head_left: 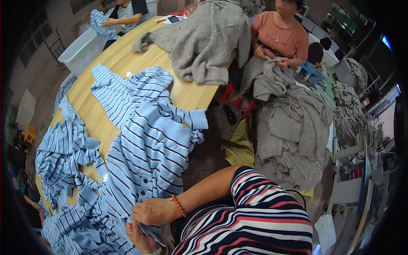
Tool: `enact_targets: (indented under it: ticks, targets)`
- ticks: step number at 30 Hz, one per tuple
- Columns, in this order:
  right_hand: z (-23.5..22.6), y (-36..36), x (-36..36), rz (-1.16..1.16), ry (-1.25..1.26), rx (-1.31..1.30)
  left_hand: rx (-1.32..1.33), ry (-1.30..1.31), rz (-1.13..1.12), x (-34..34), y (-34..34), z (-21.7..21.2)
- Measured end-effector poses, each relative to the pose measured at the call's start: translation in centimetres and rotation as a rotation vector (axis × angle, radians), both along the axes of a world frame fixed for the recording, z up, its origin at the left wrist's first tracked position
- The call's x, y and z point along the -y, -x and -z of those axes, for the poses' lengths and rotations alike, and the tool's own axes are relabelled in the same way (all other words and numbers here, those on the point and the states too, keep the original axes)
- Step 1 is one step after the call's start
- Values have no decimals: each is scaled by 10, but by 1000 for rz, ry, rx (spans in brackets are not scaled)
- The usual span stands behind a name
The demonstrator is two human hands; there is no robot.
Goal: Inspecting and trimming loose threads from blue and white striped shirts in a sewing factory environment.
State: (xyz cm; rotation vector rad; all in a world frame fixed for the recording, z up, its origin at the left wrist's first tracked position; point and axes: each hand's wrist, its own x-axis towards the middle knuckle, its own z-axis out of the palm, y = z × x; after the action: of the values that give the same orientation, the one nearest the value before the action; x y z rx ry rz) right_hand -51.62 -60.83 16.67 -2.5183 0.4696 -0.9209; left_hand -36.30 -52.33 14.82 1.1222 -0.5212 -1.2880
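A light blue knit cardigan (148,140) with dark and white stripes lies spread across the table's near side, its sleeves toward the far edge. Dark round buttons show on its front near my hands. My right hand (151,211), with a red beaded bracelet at the wrist, is closed on the cardigan's lower edge, fingertips pinching the cloth. Just below it, my left hand (141,239) also grips that edge, thumb and fingers together. The exact point they pinch is partly hidden by the fingers.
More striped blue garments (63,148) are heaped at the left of the wooden table (80,102). A grey knit garment (208,42) lies at its far side. At right, a person (280,38) handles grey knitwear above a grey pile (293,131). Another person stands beyond a white bin (80,53).
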Motion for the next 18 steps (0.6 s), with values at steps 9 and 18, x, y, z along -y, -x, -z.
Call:
enact_targets:
  ticks: [9,18]
  targets:
    - [9,13,17,-7,32,-22,512,39,117,7,31,-45]
    - [4,10,24,-168,-189,-79,1184,121,110,6,5,-16]
